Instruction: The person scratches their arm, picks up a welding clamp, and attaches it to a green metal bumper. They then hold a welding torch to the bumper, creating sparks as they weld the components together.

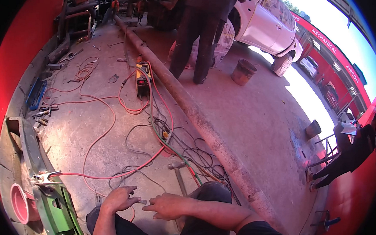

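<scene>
My left hand (120, 198) is low in the middle of the head view, its fingers partly curled. At its thumb tip is a small greyish piece (143, 202), too small to name. My right hand (167, 206) reaches in from the right, fingers loosely apart and pointing at that piece. Just beyond my right hand, a hammer (178, 175) leans near my knee. To the left lies a green metal part (57, 208) with a metal clamp (44, 178) on its end, and a red cable (107, 178) runs from the clamp.
A yellow and black welding machine (142, 82) sits among tangled cables (194, 154). A long rusty pipe (188, 109) crosses the floor diagonally. A person (199, 32) stands beyond it by a pale vehicle (266, 27). Another person (349, 149) is at right. Buckets (243, 72) and a pink pot (21, 204) stand around.
</scene>
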Tool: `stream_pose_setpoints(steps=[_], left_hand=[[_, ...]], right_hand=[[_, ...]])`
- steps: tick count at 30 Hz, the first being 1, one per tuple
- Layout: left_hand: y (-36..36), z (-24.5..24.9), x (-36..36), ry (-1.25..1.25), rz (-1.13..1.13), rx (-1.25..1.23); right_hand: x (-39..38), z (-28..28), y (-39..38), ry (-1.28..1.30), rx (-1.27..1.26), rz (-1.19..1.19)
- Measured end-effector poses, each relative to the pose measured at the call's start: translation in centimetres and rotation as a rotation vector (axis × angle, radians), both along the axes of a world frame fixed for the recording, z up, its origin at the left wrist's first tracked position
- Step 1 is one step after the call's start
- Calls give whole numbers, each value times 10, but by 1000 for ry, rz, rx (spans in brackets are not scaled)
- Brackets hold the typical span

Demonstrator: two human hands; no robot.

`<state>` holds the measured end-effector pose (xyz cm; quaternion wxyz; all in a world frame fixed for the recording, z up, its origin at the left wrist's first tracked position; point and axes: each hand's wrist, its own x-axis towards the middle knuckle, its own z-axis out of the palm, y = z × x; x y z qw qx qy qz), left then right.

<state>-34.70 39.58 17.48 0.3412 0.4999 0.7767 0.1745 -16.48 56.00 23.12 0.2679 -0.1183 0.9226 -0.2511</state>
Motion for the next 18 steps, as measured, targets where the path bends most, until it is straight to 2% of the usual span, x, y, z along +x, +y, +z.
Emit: stream_pose_setpoints(steps=[14, 18], left_hand=[[1, 0, 0, -10, -12, 15], [-2, -14, -3, 1, -33, 37]], right_hand=[[-2, 1, -1, -18, 23, -1], [1, -7, 2, 138, 2, 31]])
